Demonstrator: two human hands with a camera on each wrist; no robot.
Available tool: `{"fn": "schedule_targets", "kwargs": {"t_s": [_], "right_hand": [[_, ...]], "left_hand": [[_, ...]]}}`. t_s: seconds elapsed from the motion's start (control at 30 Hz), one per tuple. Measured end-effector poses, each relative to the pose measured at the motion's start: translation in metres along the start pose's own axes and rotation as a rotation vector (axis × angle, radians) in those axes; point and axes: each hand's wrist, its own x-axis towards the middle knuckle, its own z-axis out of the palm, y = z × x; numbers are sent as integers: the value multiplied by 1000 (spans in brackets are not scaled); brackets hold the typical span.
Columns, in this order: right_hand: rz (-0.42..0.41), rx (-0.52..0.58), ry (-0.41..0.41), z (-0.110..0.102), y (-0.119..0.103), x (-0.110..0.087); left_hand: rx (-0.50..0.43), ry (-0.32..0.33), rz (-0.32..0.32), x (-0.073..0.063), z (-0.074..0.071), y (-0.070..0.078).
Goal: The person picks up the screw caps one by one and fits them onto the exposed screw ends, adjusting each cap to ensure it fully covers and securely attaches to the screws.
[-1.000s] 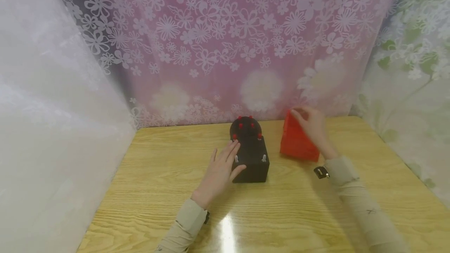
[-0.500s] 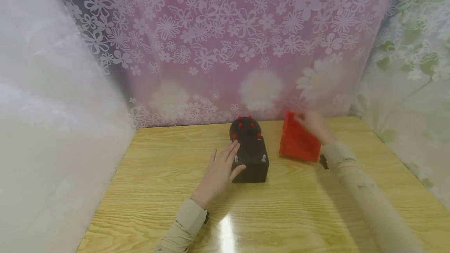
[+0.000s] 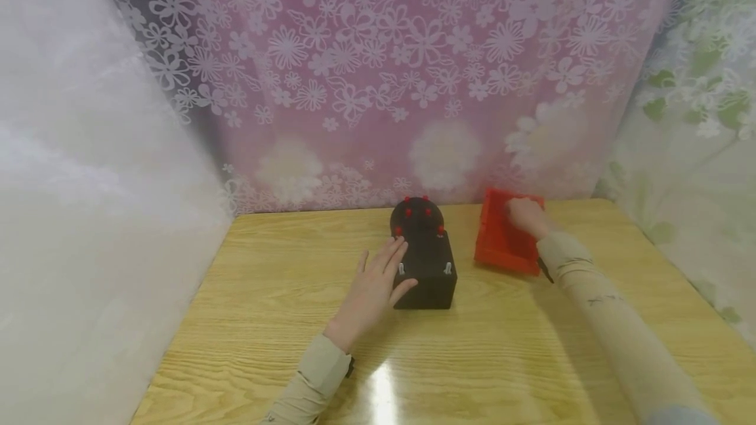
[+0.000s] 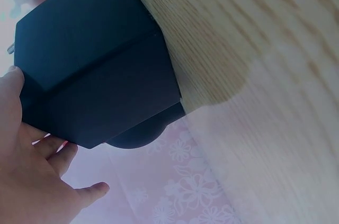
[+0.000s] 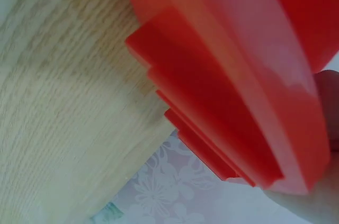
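Note:
My left hand (image 3: 369, 294) lies against the left side of a black box (image 3: 426, 267) in the head view. Its fingers are extended along the top edge. A round black disc (image 3: 416, 215) with several red pegs (image 3: 407, 213) sits behind the box top, and two small silver clips (image 3: 448, 268) stand near its front. Over at the right, my right hand (image 3: 527, 216) is at the upper part of a red bin (image 3: 508, 261), its fingertips hidden inside. The right wrist view shows the ridged red wall (image 5: 212, 102) up close, partly covering the fingers; I cannot tell what they hold.
The wooden table (image 3: 283, 294) carries both the black box and the red bin, which stand a short gap apart. A pink flowered curtain (image 3: 354, 117) hangs along the back edge, with pale sheets (image 3: 88, 215) at either side.
My right hand has moved down from the top edge of the red bin, and more of the bin's interior shows. The left hand has stayed on the black box.

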Motion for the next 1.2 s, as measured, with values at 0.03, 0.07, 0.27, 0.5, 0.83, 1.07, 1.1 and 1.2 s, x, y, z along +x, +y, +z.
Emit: {"fn": "schedule_targets", "kwargs": {"t_s": [0.03, 0.07, 0.27, 0.5, 0.83, 1.07, 1.1, 1.2], "right_hand": [[6, -3, -10, 0, 0, 0], [8, -1, -23, 0, 0, 0], [8, -26, -23, 5, 5, 3], [-46, -55, 4, 9, 7, 0], [-112, -174, -1, 16, 8, -5], [-108, -106, -4, 14, 5, -4], [-106, -87, 1, 14, 5, -3], [-101, -38, 6, 13, 4, -1]], "left_hand": [[-1, 1, -1, 0, 0, 0], [-1, -1, -3, 0, 0, 0], [9, -16, -9, 1, 2, 0], [-8, 4, 5, -1, 3, -1], [3, 16, 9, -1, 4, 0], [3, 7, 1, -1, 4, -1], [2, 8, 1, -1, 4, -1], [-4, 18, 8, -2, 3, -1]]}}
